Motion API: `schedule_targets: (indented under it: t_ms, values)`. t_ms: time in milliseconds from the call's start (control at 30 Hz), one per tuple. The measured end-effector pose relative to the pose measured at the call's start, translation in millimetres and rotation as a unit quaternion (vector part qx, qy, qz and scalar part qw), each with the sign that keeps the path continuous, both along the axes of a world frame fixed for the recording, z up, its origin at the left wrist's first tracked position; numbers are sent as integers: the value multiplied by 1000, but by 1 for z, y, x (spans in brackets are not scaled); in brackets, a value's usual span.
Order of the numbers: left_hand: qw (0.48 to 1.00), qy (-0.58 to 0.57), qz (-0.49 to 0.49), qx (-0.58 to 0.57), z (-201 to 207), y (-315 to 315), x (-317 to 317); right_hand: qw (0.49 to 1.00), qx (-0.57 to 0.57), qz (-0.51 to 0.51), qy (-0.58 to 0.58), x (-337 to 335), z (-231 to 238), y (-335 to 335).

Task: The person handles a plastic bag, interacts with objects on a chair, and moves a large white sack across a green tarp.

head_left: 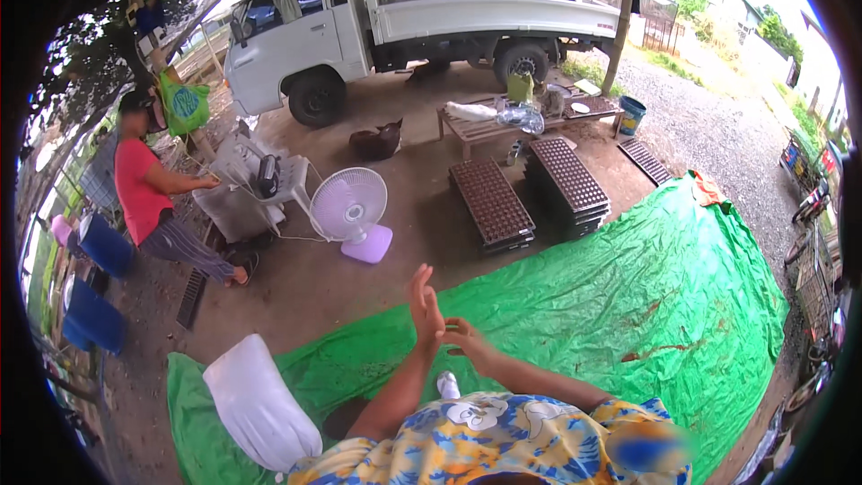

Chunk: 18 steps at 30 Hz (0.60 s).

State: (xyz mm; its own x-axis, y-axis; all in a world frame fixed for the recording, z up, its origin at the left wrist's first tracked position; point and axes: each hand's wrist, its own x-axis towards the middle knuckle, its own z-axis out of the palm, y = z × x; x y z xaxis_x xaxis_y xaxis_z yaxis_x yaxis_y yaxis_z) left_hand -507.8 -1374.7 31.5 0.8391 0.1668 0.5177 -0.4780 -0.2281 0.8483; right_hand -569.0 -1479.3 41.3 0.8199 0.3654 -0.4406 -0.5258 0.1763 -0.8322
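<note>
My left hand [426, 305] is raised in front of me, its fingers stretched upward and holding nothing. Against its heel and wrist rests my right hand [469, 343], fingers spread, also without anything in it. Under both arms spreads a crinkled green tarp [575, 305] with brown dirt on it. A full white sack [256, 400] lies on the tarp to the left of my left forearm.
Beyond the tarp stand a purple fan [352, 207] and stacks of seedling trays [492, 202]. A low slatted table [480, 130], a dark dog [377, 141] and a white truck [305, 36] are farther back. At left, a person in red [144, 180] stands by a plastic chair [292, 181].
</note>
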Motion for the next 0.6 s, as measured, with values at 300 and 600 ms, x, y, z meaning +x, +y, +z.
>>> schedule_targets:
  t_ms: [300,600]
  values:
    - [983,51,-175,-17,19,-9,112,957,257,1,136,132,-21,-27]
    - [977,-20,-201,68,24,-37,261,949,254,138,126,298,-37,-36]
